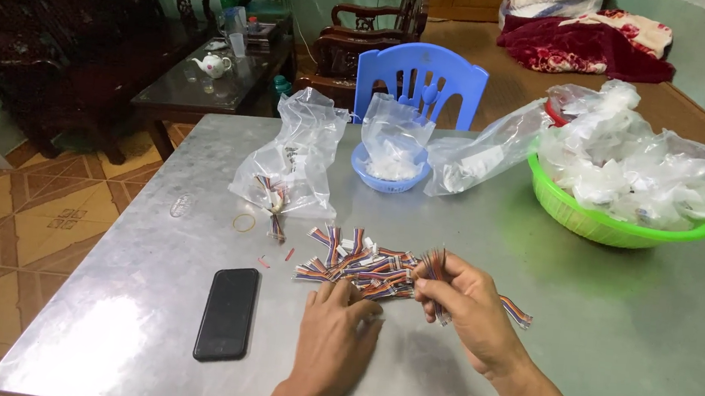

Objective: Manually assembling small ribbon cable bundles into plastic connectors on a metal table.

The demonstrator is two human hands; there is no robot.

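Observation:
A heap of short multicoloured ribbon cables [359,266] with white connectors lies on the metal table [598,334] in front of me. My right hand [467,304] grips a small bundle of these cables [436,266] upright between thumb and fingers. Resting palm down beside it, my left hand [338,326] has its fingertips touching the near edge of the heap. A clear plastic bag [291,162] with a few more cables spilling from its mouth lies just behind the heap.
A black phone [228,313] lies flat to the left of my hands, a rubber band [244,223] beyond it. A blue bowl [389,176] holds a bag of white parts. A green basket [592,219] of plastic bags stands right; a blue chair [423,76] is behind.

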